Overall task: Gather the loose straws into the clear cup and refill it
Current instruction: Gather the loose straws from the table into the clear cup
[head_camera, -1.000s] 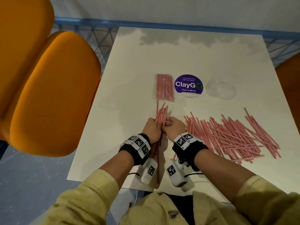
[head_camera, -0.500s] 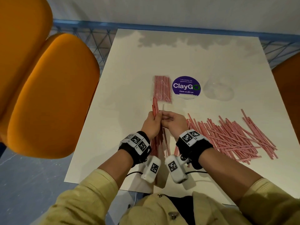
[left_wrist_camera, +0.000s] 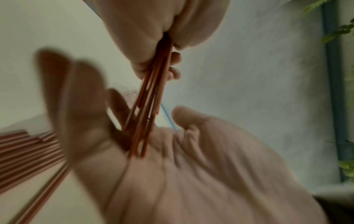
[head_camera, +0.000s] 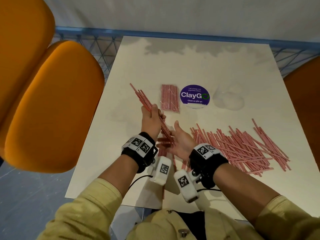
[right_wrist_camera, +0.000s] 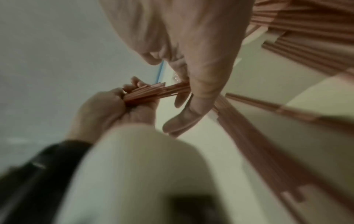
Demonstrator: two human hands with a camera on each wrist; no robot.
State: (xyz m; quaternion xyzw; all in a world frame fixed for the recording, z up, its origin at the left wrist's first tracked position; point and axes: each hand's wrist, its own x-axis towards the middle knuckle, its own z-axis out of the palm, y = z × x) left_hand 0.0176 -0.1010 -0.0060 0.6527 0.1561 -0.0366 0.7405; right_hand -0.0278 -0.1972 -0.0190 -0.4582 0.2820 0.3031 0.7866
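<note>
My left hand point(head_camera: 152, 119) grips a bundle of red-and-white straws point(head_camera: 143, 99), lifted off the table and tilted up to the far left. The bundle's lower ends press into the flat palm of my right hand point(head_camera: 174, 139), whose fingers are straight. The left wrist view shows the straw bundle point(left_wrist_camera: 151, 97) ending against the right palm point(left_wrist_camera: 172, 159). A large pile of loose straws point(head_camera: 242, 146) lies on the white table point(head_camera: 190, 66) to the right. The clear cup point(head_camera: 228, 99) lies on its side at the far right. A wrapped pack of straws point(head_camera: 169, 97) lies beside it.
A round purple ClayGo sticker point(head_camera: 194, 96) sits between the pack and the cup. A few straws point(head_camera: 164, 155) lie on the table under my hands. Orange chairs point(head_camera: 48, 104) stand close on the left, another chair point(head_camera: 304, 104) at the right edge.
My left hand has lifted the bundle off the table and tilted it up to the left. My right hand let go of the straws and opened flat against their lower ends.
</note>
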